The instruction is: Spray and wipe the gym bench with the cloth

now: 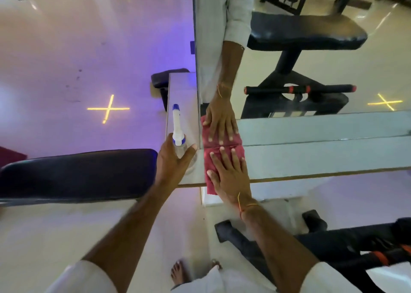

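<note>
Bench [77,172] lies left, untouched. Our left hand [175,159] grips the bottle [178,123] on the ledge [311,157]; our right hand [231,172] presses flat on the cloth [210,187] beside it. We seem to be gathering tools; next, carry both over and spray.

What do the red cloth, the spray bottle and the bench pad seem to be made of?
Red cloth: soft fabric, matte, creased.
Spray bottle: plastic, clear body, glossy white and blue head.
Bench pad: probably vinyl or leather over padding, dark, slight sheen, rounded edges.
</note>
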`<control>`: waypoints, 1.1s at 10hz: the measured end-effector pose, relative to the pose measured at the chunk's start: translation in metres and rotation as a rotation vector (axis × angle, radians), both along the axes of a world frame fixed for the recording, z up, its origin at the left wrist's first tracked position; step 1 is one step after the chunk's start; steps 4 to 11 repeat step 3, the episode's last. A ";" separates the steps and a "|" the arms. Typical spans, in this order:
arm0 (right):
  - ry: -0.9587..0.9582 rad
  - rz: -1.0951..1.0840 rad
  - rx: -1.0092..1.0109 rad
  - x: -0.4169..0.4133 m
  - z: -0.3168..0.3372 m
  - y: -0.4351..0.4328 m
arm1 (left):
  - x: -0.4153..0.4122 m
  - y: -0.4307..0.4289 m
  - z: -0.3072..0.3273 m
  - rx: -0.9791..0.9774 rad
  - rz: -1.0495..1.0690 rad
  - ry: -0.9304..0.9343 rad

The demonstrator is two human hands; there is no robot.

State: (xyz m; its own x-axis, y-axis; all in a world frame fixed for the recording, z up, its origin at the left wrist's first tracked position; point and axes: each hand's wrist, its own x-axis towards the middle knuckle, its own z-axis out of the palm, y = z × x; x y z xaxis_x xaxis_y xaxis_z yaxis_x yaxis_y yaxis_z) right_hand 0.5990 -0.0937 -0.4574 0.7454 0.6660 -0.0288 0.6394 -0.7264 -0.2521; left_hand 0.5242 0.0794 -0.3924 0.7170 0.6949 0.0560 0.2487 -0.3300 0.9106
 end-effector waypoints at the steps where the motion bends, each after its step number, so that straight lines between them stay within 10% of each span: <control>1: 0.034 -0.002 -0.031 -0.001 0.002 0.000 | -0.001 0.000 -0.001 0.056 -0.001 0.037; 11: 0.016 -0.098 0.103 -0.012 0.017 -0.009 | -0.035 -0.007 -0.009 0.217 -0.017 0.102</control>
